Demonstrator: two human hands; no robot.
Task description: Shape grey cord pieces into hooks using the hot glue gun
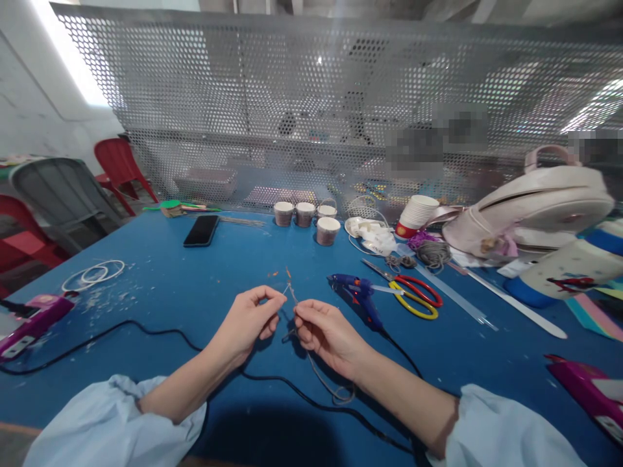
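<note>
This looks like a craft workshop, with a flat blue worktable (160,279), dark-blue plastic glue gun (359,297), red-and-yellow-handled metal scissors (396,283) and perforated grey metal partition (302,84).

The cord (317,371) just below the centre of the frame is grey, and the sleeves (117,421) in both lower corners are plain pale blue. The tabletop (160,279) is solid blue, flecked with white at the left. Right of centre, the glue gun (361,301) is dark blue and the scissors (396,283) have one red and one yellow handle. The stacked cups (419,212) are white with red at the bottom. The panel (204,84) across the top is silver-grey, patterned with rows of round holes. At far left, one chair (53,191) is grey, another (119,162) red.
</note>
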